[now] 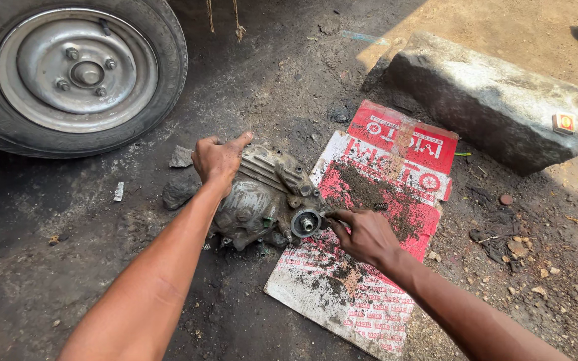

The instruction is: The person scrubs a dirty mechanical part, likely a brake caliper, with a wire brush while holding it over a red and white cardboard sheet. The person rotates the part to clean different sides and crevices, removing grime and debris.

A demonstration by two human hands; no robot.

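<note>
Under left hand (219, 159) (gripping): engine casing (262, 200)

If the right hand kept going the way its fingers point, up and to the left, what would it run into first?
Almost at once, the round open port of the grimy engine casing: the right hand has its fingertips already at the port's rim. Whether they touch it is hard to tell.

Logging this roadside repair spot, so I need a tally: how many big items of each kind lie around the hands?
Engine casing, gripped by the left hand and touched by the right hand: 1
Wheel: 1
Stone block: 1
Printed red and white cardboard sheets: 2
Small box on the block: 1
Total: 6
</note>
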